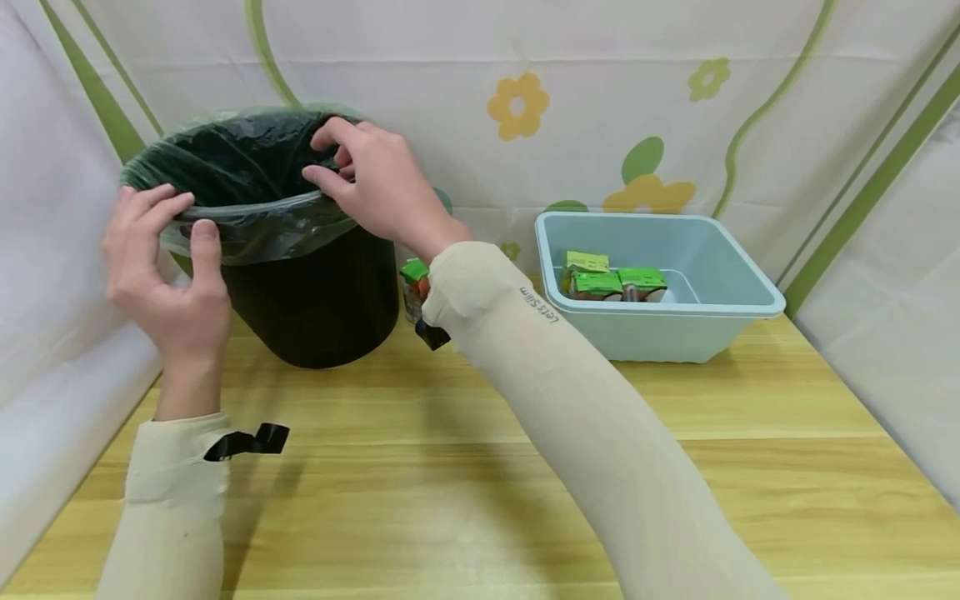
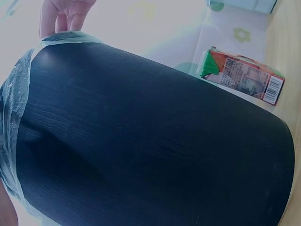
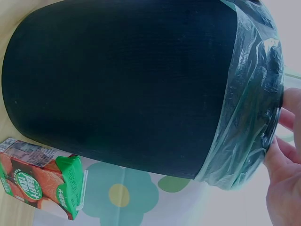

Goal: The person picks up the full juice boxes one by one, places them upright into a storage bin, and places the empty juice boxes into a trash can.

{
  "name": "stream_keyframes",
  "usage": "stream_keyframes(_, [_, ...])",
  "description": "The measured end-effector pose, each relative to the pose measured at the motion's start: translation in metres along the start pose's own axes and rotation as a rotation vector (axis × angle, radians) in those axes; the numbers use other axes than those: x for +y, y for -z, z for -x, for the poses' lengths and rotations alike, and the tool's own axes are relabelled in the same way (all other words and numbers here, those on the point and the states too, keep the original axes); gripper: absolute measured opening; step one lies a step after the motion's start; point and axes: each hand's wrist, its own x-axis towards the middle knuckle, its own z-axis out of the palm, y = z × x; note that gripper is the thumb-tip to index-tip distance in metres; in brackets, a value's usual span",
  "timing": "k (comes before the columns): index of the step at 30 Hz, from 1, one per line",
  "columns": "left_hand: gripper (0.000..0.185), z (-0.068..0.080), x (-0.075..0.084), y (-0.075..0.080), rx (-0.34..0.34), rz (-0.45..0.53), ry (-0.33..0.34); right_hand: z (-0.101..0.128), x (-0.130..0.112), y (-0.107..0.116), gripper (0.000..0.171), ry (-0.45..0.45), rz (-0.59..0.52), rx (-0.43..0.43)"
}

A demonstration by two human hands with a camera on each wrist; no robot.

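Observation:
A black bin (image 1: 315,300) stands upright at the back left, lined with a translucent green bin bag (image 1: 277,237) folded over its rim. My left hand (image 1: 168,267) is at the rim's left side, fingers on the edge and thumb extended in front of the bag; the left wrist view shows little of it. At the rim's right side, my right hand (image 1: 375,179) has bent fingers over the opening, thumb apart from the index finger. Whether it pinches the bag is unclear, even in the right wrist view, where the hand (image 3: 287,155) touches the rim.
A red and green drink carton (image 3: 40,176) stands beside the bin on the right, partly behind my right wrist in the head view. Farther right is a light blue tub (image 1: 660,333) with several green-topped cartons (image 1: 596,285). A flowered curtain (image 1: 585,100) hangs behind the wooden table (image 1: 360,500).

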Motion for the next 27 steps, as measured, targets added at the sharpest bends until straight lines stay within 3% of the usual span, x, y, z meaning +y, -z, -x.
stream_keyframes(7, [0.039, -0.001, 0.0, 0.0, -0.002, -0.002, 0.002, 0.001, 0.002, 0.0, 0.037, 0.02, -0.027, 0.01])
stream_keyframes(11, [0.04, 0.0, 0.0, 0.0, -0.004, -0.007, 0.007, 0.003, 0.006, 0.0, 0.038, 0.026, -0.194, 0.028])
stream_keyframes(17, [0.041, 0.002, 0.0, -0.002, -0.005, -0.006, 0.002, 0.012, 0.023, 0.0, 0.043, 0.06, -0.478, 0.213])
stream_keyframes(22, [0.042, 0.002, 0.0, -0.003, -0.015, -0.013, 0.003, 0.021, 0.044, -0.001, 0.038, 0.068, -0.534, 0.371])
stream_keyframes(27, [0.041, 0.002, 0.0, -0.002, -0.012, -0.014, 0.01, 0.031, 0.067, -0.006, 0.036, -0.003, -0.556, 0.407])
